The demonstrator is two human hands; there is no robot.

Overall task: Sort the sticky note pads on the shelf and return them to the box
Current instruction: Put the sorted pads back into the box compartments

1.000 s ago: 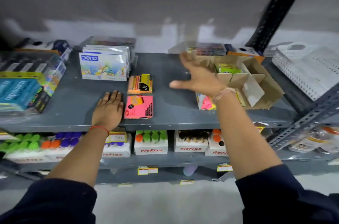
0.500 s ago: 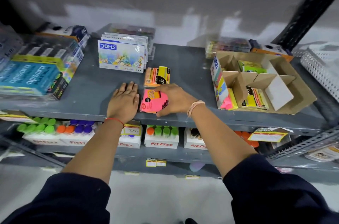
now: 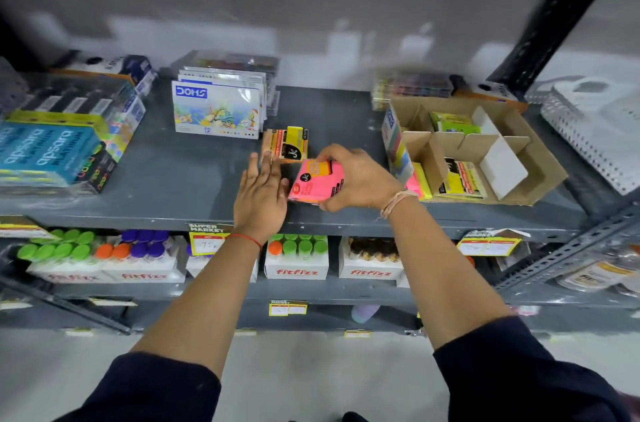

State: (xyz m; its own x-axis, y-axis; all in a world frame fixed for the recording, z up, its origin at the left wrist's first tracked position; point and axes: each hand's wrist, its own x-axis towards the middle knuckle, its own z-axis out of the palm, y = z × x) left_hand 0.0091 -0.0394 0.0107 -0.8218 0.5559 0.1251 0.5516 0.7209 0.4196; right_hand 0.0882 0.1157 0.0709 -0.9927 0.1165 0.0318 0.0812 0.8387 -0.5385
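My right hand (image 3: 356,179) grips a stack of pink sticky note pads (image 3: 313,182), tilted and lifted off the grey shelf (image 3: 194,179) near its front edge. My left hand (image 3: 259,193) is flat and open just left of the pink stack, fingers pointing away from me. Behind the hands lies an orange and yellow sticky note pad stack (image 3: 287,144) on the shelf. To the right stands the divided cardboard box (image 3: 533,158), holding green pads at the back, and yellow and pink pads at the front.
A DOMS colour box stack (image 3: 218,113) stands behind the pads. Apsara packs (image 3: 52,151) fill the left side. A white wire basket (image 3: 595,137) sits far right, next to a black upright. The lower shelf holds Fitfizz bottle boxes (image 3: 298,259).
My right hand came back from the box, closed on the pink pads and lifted them. My left hand shifted right, toward the pink stack.
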